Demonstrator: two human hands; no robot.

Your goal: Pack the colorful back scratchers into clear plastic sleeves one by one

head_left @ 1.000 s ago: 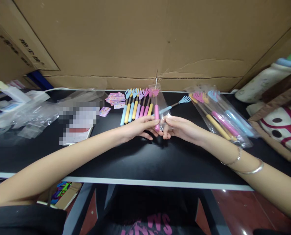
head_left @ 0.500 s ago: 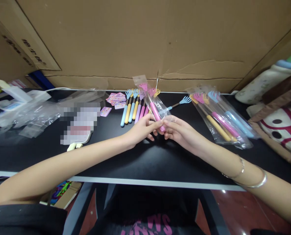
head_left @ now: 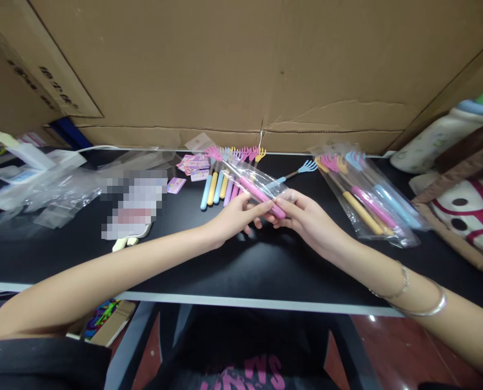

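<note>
My left hand (head_left: 235,216) and my right hand (head_left: 304,219) meet above the black table (head_left: 225,260), both pinching the handle end of a pink back scratcher in a clear plastic sleeve (head_left: 249,187). The sleeved scratcher tilts up and to the left, its pink claw head near the back. Just behind it lies a row of several loose scratchers (head_left: 225,181) with blue, yellow, purple and pink handles. A single blue scratcher (head_left: 296,172) lies to their right.
A pile of bagged scratchers (head_left: 367,197) lies at the right. Small pink cards (head_left: 193,164) and empty clear bags (head_left: 54,192) sit at the left. A cardboard wall (head_left: 241,70) stands behind; plush toys (head_left: 464,179) crowd the right edge.
The sleeved pink scratcher has swung from pointing straight away to leaning left and lying lower. Both hands stayed pinched at its handle end.
</note>
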